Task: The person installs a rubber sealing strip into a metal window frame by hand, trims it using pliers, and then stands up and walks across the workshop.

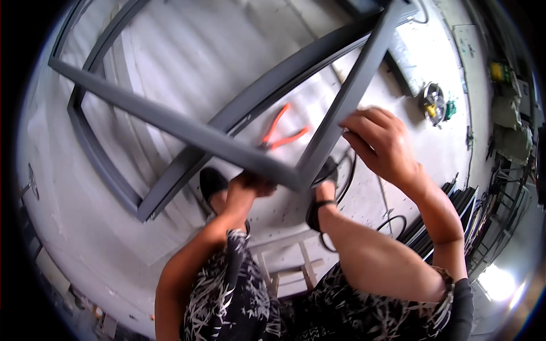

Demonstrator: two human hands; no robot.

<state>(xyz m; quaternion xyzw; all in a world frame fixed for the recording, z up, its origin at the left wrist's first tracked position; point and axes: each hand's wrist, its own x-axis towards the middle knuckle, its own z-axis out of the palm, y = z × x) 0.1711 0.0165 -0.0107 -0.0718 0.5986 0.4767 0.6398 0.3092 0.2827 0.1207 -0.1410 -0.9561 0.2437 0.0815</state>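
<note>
- Head view: a gray frame (170, 126) has its near corner at the middle of the picture; its left bar (114, 95) runs to the upper left, its right bar (350, 96) to the upper right.
- Left hand (250, 185) sits just below the left bar, close to that corner; the bar hides its fingers, so I cannot tell its grip.
- Right hand (380, 139) is nearer the right bar, on its outer side, fingers bent together, fingertips at the edge; any pinch cannot be told.
- Second frame (267, 88) and orange-handled pliers (276, 122) show behind.
</note>
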